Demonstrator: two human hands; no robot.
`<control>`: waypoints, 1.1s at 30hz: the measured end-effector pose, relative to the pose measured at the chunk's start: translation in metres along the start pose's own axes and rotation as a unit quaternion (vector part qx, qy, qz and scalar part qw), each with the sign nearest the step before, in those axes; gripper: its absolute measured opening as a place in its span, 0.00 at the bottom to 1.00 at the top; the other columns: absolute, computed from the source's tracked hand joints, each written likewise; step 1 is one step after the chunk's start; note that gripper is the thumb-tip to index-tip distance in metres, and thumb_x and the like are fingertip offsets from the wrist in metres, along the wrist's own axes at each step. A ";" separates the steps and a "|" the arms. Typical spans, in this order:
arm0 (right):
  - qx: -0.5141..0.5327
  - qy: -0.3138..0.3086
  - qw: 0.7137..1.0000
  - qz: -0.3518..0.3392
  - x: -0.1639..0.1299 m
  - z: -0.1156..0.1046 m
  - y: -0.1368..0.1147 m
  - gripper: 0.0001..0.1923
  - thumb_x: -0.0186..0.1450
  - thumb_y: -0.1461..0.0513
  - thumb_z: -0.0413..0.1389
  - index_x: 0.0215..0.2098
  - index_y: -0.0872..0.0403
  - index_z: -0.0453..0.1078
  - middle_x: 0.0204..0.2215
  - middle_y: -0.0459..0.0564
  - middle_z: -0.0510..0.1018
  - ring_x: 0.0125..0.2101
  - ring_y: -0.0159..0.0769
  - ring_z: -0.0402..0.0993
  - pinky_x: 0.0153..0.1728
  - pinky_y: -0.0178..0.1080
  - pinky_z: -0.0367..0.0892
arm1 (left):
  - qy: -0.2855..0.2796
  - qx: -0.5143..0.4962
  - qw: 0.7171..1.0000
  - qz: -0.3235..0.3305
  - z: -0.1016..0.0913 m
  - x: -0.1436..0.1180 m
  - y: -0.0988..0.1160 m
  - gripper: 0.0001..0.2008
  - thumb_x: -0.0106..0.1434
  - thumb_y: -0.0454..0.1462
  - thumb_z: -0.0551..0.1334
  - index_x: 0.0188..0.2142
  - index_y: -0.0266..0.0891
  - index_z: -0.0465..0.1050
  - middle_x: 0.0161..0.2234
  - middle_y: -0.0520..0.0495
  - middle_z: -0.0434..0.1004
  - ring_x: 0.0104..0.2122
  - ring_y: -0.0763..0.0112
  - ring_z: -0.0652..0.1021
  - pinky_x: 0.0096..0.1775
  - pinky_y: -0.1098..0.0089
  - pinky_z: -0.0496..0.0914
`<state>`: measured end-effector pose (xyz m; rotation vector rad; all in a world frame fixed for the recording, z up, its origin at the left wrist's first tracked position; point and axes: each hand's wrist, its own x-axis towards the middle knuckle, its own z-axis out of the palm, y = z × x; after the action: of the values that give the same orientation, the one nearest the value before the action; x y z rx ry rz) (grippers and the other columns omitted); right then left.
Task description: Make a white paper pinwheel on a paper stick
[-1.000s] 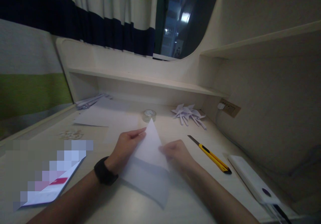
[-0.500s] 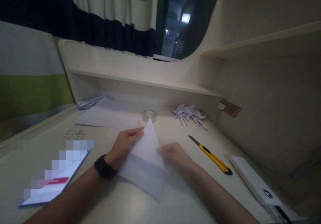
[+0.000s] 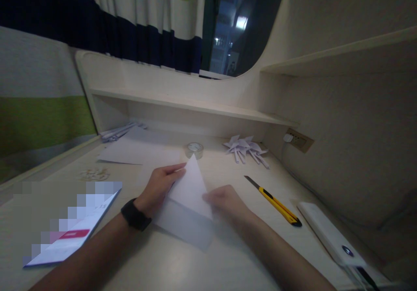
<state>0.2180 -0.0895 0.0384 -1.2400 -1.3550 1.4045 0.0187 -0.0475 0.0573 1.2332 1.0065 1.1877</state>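
Both hands, left [image 3: 158,186] and right [image 3: 224,200], pinch the folded paper [image 3: 189,200] by its side edges; thin and limp, it probably creases easily on the counter [image 3: 228,169].

On the table [image 3: 228,265], the left hand [image 3: 159,186] and right hand [image 3: 224,202] pinch the two sides of a folded white paper [image 3: 189,195] whose point stands upward. A roll of tape [image 3: 194,150] sits just beyond it, folded paper shapes [image 3: 246,148] lie farther right, and a yellow utility knife [image 3: 273,202] rests near the right hand.
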 end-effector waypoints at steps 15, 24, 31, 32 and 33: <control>-0.047 0.027 0.998 -0.011 -0.001 0.002 0.001 0.20 0.51 0.52 0.64 0.13 0.58 0.69 0.11 0.42 0.66 0.15 0.25 0.57 0.20 0.33 0.56 | -0.016 0.024 0.999 0.035 -0.007 0.008 -0.003 0.28 0.55 0.45 0.65 0.53 0.34 0.70 0.43 0.40 0.79 0.33 0.63 0.78 0.33 0.68 0.70; -0.094 0.030 0.995 -0.019 0.000 0.004 -0.001 0.18 0.52 0.54 0.63 0.12 0.57 0.69 0.11 0.43 0.66 0.14 0.25 0.57 0.19 0.33 0.53 | 0.015 0.056 0.997 0.058 -0.013 0.014 -0.011 0.26 0.56 0.46 0.65 0.51 0.34 0.72 0.44 0.40 0.79 0.35 0.63 0.78 0.35 0.67 0.71; -0.138 0.040 0.989 -0.036 0.002 0.004 0.002 0.17 0.53 0.56 0.61 0.12 0.58 0.69 0.10 0.42 0.64 0.13 0.24 0.54 0.17 0.32 0.47 | 0.022 0.070 0.996 0.053 -0.013 0.014 -0.008 0.27 0.56 0.47 0.64 0.51 0.34 0.72 0.45 0.39 0.78 0.37 0.60 0.78 0.35 0.66 0.72; -0.135 0.040 0.989 -0.043 0.002 0.003 0.002 0.17 0.53 0.56 0.61 0.12 0.58 0.69 0.10 0.42 0.64 0.13 0.24 0.54 0.17 0.32 0.48 | 0.019 0.065 0.996 0.052 -0.013 0.014 -0.007 0.27 0.56 0.47 0.64 0.52 0.34 0.71 0.45 0.39 0.78 0.37 0.60 0.78 0.34 0.66 0.72; -0.131 0.035 0.990 -0.049 0.001 0.003 0.001 0.18 0.53 0.56 0.61 0.12 0.57 0.68 0.10 0.42 0.64 0.14 0.24 0.54 0.17 0.32 0.48 | 0.017 0.058 0.997 0.052 -0.013 0.014 -0.006 0.27 0.56 0.47 0.64 0.52 0.34 0.71 0.45 0.39 0.78 0.36 0.61 0.78 0.34 0.66 0.72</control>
<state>0.2149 -0.0888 0.0369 -1.3576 -1.5651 1.1306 0.0085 -0.0320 0.0505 1.3758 1.0588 1.2484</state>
